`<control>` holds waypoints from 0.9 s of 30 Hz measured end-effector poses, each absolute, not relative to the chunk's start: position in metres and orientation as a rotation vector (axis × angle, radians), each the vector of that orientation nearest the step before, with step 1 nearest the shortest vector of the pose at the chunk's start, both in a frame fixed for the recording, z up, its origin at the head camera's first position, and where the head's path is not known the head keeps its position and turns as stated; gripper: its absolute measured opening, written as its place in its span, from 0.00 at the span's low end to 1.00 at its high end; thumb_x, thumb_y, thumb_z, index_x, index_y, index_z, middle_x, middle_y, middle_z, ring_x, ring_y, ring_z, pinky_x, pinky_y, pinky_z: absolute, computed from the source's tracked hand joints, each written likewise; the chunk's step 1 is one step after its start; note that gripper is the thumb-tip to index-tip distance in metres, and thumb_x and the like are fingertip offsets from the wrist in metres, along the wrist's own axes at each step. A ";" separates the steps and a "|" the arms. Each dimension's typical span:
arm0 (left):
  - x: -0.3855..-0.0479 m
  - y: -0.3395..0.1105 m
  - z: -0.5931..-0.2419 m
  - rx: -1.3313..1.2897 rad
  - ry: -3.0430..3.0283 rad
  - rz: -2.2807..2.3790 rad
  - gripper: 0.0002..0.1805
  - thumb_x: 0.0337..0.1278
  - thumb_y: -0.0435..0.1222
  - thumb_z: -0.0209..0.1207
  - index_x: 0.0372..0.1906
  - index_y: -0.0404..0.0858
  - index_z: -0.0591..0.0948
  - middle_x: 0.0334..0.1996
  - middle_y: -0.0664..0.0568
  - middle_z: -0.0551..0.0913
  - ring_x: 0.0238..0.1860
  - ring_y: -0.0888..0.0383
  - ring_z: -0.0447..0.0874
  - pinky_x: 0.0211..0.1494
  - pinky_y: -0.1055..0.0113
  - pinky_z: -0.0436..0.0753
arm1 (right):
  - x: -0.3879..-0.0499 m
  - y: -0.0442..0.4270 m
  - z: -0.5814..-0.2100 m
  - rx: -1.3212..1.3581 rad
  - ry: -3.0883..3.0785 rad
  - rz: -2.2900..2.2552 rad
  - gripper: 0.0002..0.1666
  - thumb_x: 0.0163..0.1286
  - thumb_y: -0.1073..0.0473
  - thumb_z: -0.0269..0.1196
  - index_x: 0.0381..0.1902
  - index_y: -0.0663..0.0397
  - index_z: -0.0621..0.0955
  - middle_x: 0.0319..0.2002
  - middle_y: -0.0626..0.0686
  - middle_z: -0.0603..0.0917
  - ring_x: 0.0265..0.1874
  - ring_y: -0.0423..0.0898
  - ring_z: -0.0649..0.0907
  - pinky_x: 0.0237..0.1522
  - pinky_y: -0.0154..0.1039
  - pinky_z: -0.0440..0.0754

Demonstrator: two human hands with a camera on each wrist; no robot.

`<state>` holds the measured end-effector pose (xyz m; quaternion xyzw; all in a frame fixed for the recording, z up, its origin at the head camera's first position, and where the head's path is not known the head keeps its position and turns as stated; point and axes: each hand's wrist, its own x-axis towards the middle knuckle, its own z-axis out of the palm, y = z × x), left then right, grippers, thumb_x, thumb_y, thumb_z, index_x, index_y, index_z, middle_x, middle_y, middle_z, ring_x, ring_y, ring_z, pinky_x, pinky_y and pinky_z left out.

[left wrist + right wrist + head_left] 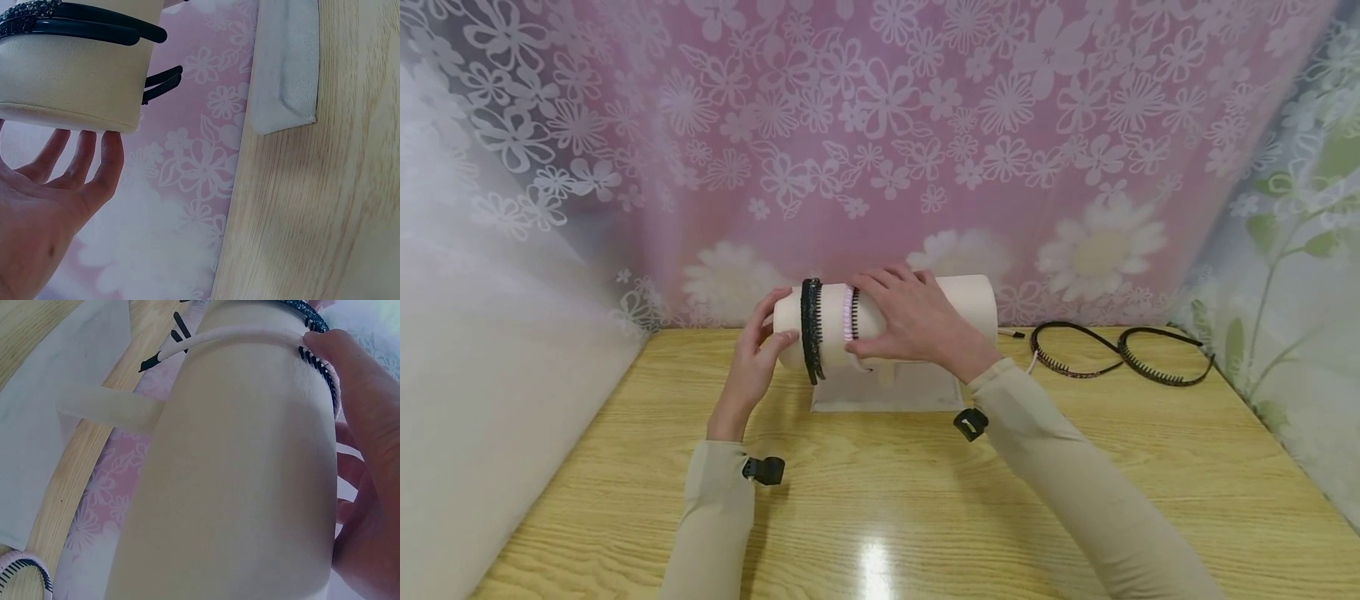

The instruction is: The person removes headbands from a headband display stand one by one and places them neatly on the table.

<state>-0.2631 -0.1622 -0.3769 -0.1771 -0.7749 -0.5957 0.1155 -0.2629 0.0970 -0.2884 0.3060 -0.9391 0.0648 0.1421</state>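
Observation:
A cream cylindrical headband stand [966,300] lies level on its post. My left hand [747,367] holds its left end, thumb in front; in the left wrist view the other fingertips touch the end's edge. Close to that hand, dark glittery headbands [810,333] with comb teeth sit round the cylinder. Further right, my right hand [913,317] grips a pale pink headband [848,312] on the cylinder, thumb low on its near side and fingers over the top. The right wrist view shows the pink headband's [237,332] dark-tipped end standing off the cylinder's side.
Under the cylinder is the stand's pale flat base [887,400], on a wood-grain table [850,483]. Two dark toothed headbands [1165,379] lie at the back right. A pink toothed headband [28,556] shows in the right wrist view's corner. Behind hangs a pink floral curtain [865,167].

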 end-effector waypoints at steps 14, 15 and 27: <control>-0.263 -0.162 -0.376 -0.522 -2.275 -1.742 0.30 0.73 0.38 0.53 0.76 0.59 0.66 0.74 0.55 0.67 0.68 0.46 0.76 0.54 0.60 0.81 | -0.263 0.105 -0.289 0.892 -2.718 0.218 0.53 0.58 0.25 0.66 0.75 0.41 0.68 0.74 0.50 0.71 0.73 0.53 0.69 0.65 0.64 0.71; -0.263 -0.162 -0.377 -0.524 -2.273 -1.744 0.30 0.73 0.38 0.53 0.76 0.59 0.67 0.74 0.55 0.67 0.68 0.46 0.76 0.53 0.61 0.81 | -0.263 0.106 -0.288 0.891 -2.724 0.219 0.53 0.57 0.25 0.66 0.76 0.40 0.68 0.74 0.51 0.71 0.73 0.53 0.69 0.66 0.63 0.71; -0.264 -0.162 -0.378 -0.511 -2.273 -1.741 0.30 0.73 0.38 0.53 0.76 0.59 0.67 0.74 0.53 0.68 0.68 0.45 0.75 0.56 0.52 0.80 | -0.261 0.114 -0.286 0.882 -2.744 0.248 0.54 0.57 0.26 0.67 0.77 0.39 0.67 0.76 0.51 0.69 0.74 0.56 0.69 0.67 0.64 0.68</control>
